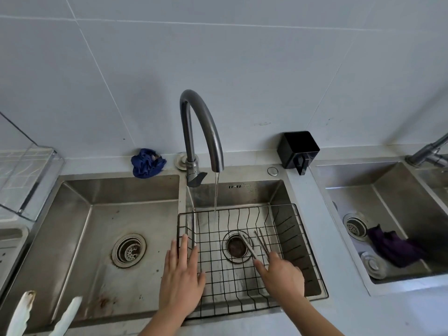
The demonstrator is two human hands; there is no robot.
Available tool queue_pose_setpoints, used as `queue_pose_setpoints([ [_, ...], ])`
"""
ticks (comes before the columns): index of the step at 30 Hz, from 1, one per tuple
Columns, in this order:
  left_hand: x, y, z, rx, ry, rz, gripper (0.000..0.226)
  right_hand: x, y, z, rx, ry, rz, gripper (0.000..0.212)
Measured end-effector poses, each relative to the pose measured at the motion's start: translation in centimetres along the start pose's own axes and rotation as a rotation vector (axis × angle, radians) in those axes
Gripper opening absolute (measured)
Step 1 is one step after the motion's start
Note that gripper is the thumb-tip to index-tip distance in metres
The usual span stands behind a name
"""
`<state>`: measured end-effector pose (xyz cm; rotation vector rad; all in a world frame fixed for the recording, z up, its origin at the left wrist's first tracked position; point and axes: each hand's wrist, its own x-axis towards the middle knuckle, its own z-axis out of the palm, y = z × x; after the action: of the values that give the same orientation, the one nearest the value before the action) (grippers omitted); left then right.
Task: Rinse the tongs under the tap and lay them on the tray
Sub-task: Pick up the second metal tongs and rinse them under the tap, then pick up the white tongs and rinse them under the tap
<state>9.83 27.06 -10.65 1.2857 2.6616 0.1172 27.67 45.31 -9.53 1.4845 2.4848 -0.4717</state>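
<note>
Inside wire basket (286, 229), right hand (282, 275) gripping tongs (252, 248), left hand (181, 275) flat

Sinks (135, 192) are brushed stainless steel, pretty stained and dull. Tap (201, 127) is darker satin metal. Basket (286, 229) is black coated wire, tongs (252, 246) shiny metal, blue rag (148, 163) crumpled cloth, wall tiles (242, 69) smooth and slightly glossy.

Wire basket (286, 241) walls & tap spout (208, 132) hem in basin; open from above.
</note>
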Motion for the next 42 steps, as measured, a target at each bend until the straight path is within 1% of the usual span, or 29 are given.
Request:
queue_pose_setpoints([
  [2, -0.2, -0.3, 0.6, 0.006, 0.016, 0.003, 0.068, -0.4, 0.0, 0.7, -0.031, 0.000, 0.031, 0.061],
  [5, 0.0, -0.2, 1.0, -0.003, 0.025, 0.004, 0.069, -0.5, 0.1, 1.1, -0.067, -0.008, 0.017, 0.058],
  [11, -0.3, -0.5, 1.4, 0.009, 0.024, 0.003, 0.067, -0.9, 0.0, 1.5, -0.016, -0.049, -0.007, 0.053],
  [16, -0.7, -0.5, 1.2, 0.000, 0.021, 0.025, 0.066, -1.2, 0.8, 1.6, -0.041, 0.014, 0.006, 0.053],
  [19, -1.4, -0.8, 0.9, -0.043, 0.042, 0.028, 0.065, -1.8, 0.9, 1.4, -0.031, 0.115, -0.061, 0.050],
  [22, -2.4, -1.5, 0.3, -0.095, 0.080, -0.001, 0.061, -2.3, 0.4, 1.4, 0.027, 0.196, -0.240, 0.035],
  [25, -3.3, -2.5, -0.7, -0.114, 0.111, -0.058, 0.061, -3.2, -1.9, 1.4, 0.060, 0.231, -0.387, 0.025],
  [30, -4.5, -4.3, -3.3, -0.108, 0.139, -0.191, 0.063, -4.5, -6.9, 2.6, 0.143, 0.197, -0.555, 0.019],
  [32, -5.5, -5.4, -4.3, -0.098, 0.160, -0.263, 0.063, -5.0, -8.7, 3.3, 0.192, 0.150, -0.585, 0.016],
  [34, -6.6, -6.9, -5.1, -0.103, 0.190, -0.322, 0.061, -5.5, -10.2, 3.9, 0.228, 0.092, -0.615, 0.019],
  [37, -8.7, -9.5, -5.8, -0.058, 0.249, -0.390, 0.050, -6.2, -11.9, 4.8, 0.260, 0.024, -0.653, 0.018],
  [40, -11.4, -12.3, -6.0, -0.014, 0.323, -0.502, 0.039, -6.9, -12.8, 5.5, 0.243, -0.050, -0.632, 0.019],
  [42, -13.3, -14.2, -5.9, -0.001, 0.360, -0.588, 0.039, -7.1, -13.0, 5.7, 0.264, -0.082, -0.583, 0.018],
])
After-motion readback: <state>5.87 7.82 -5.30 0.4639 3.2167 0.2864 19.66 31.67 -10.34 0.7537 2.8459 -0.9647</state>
